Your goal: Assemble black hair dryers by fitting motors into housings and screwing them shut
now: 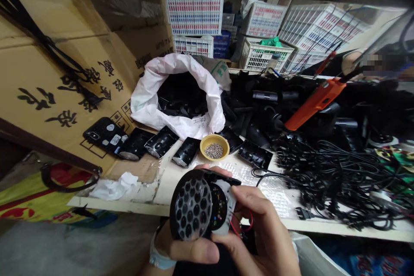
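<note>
My left hand (190, 250) is wrapped round a black round housing with a honeycomb grille (191, 207), held in front of the bench edge. Fingers of my right hand (261, 228) pinch a white plastic part carrying a round black circuit board (220, 207), seated against the open side of the housing. A red wire (235, 228) loops out beside my right fingers. Just beyond my hands stands a yellow bowl of small screws (214, 139). Black half-shells (186, 152) lie on either side of this bowl.
A white sack (147, 90) of black parts stands behind the bowl. An orange electric screwdriver (315, 103) hangs at right above black parts. Tangled black cords (330, 177) cover the bench's right side. Cardboard (61, 73) walls the left, near a phone (105, 136). Another person's arm shows far right.
</note>
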A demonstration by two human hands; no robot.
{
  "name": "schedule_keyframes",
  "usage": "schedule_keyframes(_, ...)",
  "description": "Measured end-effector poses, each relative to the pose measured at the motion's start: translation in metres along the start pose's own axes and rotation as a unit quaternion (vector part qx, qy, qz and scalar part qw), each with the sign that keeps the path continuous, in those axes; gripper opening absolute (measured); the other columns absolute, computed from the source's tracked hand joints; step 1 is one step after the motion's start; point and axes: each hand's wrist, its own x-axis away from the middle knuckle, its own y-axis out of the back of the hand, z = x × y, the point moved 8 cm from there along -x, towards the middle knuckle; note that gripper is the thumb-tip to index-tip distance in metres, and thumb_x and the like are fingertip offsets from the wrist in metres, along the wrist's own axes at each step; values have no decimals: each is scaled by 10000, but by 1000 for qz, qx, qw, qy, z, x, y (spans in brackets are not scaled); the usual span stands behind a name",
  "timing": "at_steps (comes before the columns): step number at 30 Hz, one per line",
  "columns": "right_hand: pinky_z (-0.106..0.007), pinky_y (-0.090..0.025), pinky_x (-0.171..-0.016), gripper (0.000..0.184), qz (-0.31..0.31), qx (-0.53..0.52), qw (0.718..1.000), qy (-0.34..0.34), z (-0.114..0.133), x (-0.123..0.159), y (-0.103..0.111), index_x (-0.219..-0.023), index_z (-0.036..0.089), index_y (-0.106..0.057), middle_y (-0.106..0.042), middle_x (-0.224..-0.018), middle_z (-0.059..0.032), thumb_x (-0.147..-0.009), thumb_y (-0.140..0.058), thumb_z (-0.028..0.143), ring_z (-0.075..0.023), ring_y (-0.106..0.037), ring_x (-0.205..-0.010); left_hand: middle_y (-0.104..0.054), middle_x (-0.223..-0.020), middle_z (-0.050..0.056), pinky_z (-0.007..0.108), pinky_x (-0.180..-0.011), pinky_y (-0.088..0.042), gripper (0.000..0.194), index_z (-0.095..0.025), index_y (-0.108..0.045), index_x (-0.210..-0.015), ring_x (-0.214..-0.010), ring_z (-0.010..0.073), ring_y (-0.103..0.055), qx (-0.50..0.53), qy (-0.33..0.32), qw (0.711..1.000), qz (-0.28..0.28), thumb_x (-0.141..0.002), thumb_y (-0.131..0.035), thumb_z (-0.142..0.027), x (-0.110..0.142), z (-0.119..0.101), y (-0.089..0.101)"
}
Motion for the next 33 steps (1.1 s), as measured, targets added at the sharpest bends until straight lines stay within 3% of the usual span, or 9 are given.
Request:
schedule_keyframes(5,-263,-515,-606,421,5,-3,1000,-2,-8,-5,6,-1316,312,-471,-554,-1108,-83,-928,-601,212,-145,-550,-723,-656,-1217,125,521,-1119,-367,621,-231,-534,-1350,-1200,324,-581,-150,-9,988,41,-765,-727,-307,-5,-3,-12)
schedule_keyframes(10,-307,-556,-806,576,121,-3,990,-78,-25,-6,6,-1437,304,-395,-610,-915,-34,-913,-581,154,-165,-623,-794,-715,-1107,101,457,-1022,-470,346,-228,-638,-1216,-1041,289,-660,-296,2,955,12,-877,-619,-298,-1,5,1)
schedule_keyframes(14,-393,-471,-1030,671,161,4,983,-88,-28,-4,6,-1510,317,-309,-590,-1156,-82,-915,-584,172,-201,-608,-1018,-688,-1200,121,462,-1067,-429,397,-190,-597,-1254,-1125,311,-629,-300,-22,952,-52,-880,-617,-320,5,11,17)
schedule_keyframes(17,-358,-452,-1041,640,137,36,988,-66,-30,-4,9,-1500,319,-312,-473,-1336,-98,-929,-589,242,-209,-535,-1136,-610,-1346,110,429,-1076,-428,552,-231,-465,-1379,-1223,301,-579,-235,-51,965,-108,-866,-651,-311,8,11,24)
schedule_keyframes(21,-295,-443,-1008,523,109,85,989,-51,-43,-1,14,-1382,306,-387,-492,-1297,-68,-915,-619,264,-192,-499,-1170,-550,-1421,84,425,-1176,-282,616,-250,-419,-1428,-1354,293,-453,-192,-53,955,-220,-873,-642,-397,10,7,40)
schedule_keyframes(26,-401,-222,-1181,178,238,55,966,-80,-62,8,0,-1128,286,-566,-633,-1153,-8,-953,-576,256,-181,-557,-1157,-553,-1418,50,405,-1193,-239,648,-259,-388,-1461,-1399,270,-387,-151,-43,947,-281,-875,-607,-430,4,4,52)
schedule_keyframes(27,-407,-213,-1180,120,250,36,963,-92,-64,8,-2,-1077,271,-594,-658,-1076,1,-963,-563,256,-170,-594,-1081,-571,-1398,44,402,-1188,-251,645,-258,-388,-1460,-1393,268,-396,-133,-42,948,-287,-874,-598,-424,3,5,53)
schedule_keyframes(30,-322,-419,-960,115,264,-13,956,-123,-66,5,-2,-920,233,-640,-666,-874,9,-975,-547,275,-146,-620,-866,-578,-1394,24,397,-1189,-248,627,-270,-380,-1463,-1402,261,-385,-94,-27,948,-302,-880,-570,-402,-1,8,53)
schedule_keyframes(33,-273,-435,-775,127,247,-21,964,-101,-56,-2,3,-897,228,-637,-658,-868,2,-978,-543,257,-139,-607,-829,-501,-1475,2,389,-1198,-223,610,-293,-353,-1476,-1430,245,-335,-95,-18,946,-309,-902,-543,-374,-1,10,51)
